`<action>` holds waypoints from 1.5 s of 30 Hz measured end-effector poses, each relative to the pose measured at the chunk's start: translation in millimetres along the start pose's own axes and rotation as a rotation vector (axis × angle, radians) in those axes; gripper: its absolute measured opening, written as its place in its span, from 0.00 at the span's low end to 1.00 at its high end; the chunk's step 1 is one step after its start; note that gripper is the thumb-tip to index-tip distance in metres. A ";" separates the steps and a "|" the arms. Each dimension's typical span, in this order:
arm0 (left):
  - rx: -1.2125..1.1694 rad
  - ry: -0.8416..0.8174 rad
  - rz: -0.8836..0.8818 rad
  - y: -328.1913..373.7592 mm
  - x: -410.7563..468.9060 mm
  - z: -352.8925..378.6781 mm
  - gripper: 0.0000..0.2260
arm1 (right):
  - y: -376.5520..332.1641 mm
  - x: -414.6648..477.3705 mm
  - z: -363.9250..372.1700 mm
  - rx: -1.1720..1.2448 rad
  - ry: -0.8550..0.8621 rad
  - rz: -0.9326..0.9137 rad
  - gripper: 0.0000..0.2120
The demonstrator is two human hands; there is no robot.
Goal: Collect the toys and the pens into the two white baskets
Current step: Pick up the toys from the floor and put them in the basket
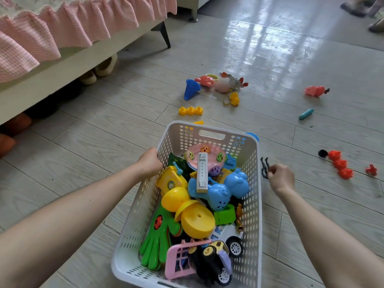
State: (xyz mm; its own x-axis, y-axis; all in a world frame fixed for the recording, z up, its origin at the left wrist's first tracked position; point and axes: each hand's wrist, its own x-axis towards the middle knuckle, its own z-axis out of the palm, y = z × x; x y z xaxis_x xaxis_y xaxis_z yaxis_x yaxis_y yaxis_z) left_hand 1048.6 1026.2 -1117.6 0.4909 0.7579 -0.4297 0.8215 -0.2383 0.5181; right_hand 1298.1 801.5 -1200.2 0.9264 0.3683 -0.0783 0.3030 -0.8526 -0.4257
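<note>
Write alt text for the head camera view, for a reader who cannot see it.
A person's left hand grips the rim of a white basket heaped with toys, while the right hand pinches a small black toy beside it. More toys, among them a blue cone and a red chain, lie scattered on the floor.

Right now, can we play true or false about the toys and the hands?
1. The left hand grips the rim of the white basket. True.
2. The right hand holds nothing. False: it pinches a small black toy beside the basket.
3. The blue cone is inside the basket. False: it lies on the floor beyond the basket.
4. A green hand-shaped toy lies in the basket. True.
</note>
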 end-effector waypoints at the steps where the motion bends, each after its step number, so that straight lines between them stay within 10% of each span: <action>1: 0.008 -0.002 0.002 0.2 0.6 0.1 0.10 | -3.7 -1.6 -8.4 0.075 0.053 0.014 0.10; 12: 0.083 0.069 0.022 -6.0 3.3 4.2 0.13 | -88.6 -42.1 -65.5 0.548 0.172 -0.398 0.04; 17: 0.030 0.147 0.060 -10.3 1.7 8.7 0.15 | -80.3 -40.9 -51.7 0.648 0.227 -0.142 0.09; 27: -0.072 0.096 0.074 -13.4 2.2 7.2 0.17 | -62.2 -97.0 -34.0 0.941 -0.319 0.178 0.10; 45: -0.224 0.445 -0.328 -80.7 28.9 -74.2 0.14 | -241.6 -12.4 1.3 0.692 -0.714 -0.157 0.16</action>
State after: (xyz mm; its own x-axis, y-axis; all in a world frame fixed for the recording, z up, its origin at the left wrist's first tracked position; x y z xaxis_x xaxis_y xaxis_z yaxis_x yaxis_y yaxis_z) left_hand 974.9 1112.5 -1117.0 0.0127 0.9635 -0.2675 0.8045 0.1490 0.5750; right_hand 1213.2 1003.4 -1097.5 0.4674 0.7874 -0.4019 0.0037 -0.4564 -0.8898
